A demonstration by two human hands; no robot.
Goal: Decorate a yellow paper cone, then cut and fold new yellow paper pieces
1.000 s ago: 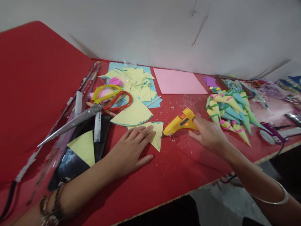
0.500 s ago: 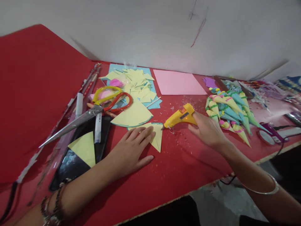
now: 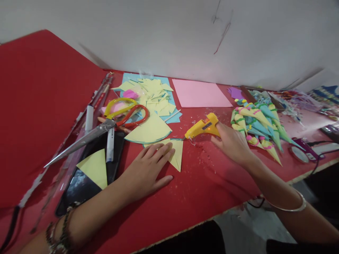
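Observation:
My left hand (image 3: 148,168) lies flat with fingers stretched over a folded yellow paper piece (image 3: 177,155), holding it down on the red table. My right hand (image 3: 231,144) is wrapped round the handle of a yellow glue gun (image 3: 201,127). The gun's nozzle points left, at the upper right corner of that paper. Just behind my left fingers lies a yellow paper fan shape (image 3: 149,129) with a blue-green edge. Part of the folded piece is hidden under my fingers.
Large scissors (image 3: 103,127) and a marker (image 3: 110,144) lie left, by a dark tablet-like slab (image 3: 76,188) bearing a yellow paper wedge (image 3: 95,167). Pink paper (image 3: 201,93) and yellow scraps (image 3: 153,90) are at the back. Decorated paper cones (image 3: 258,121) are heaped right.
The glue gun and my right hand have shifted very slightly up and left, with the nozzle still by the paper's corner. My left hand stays in place.

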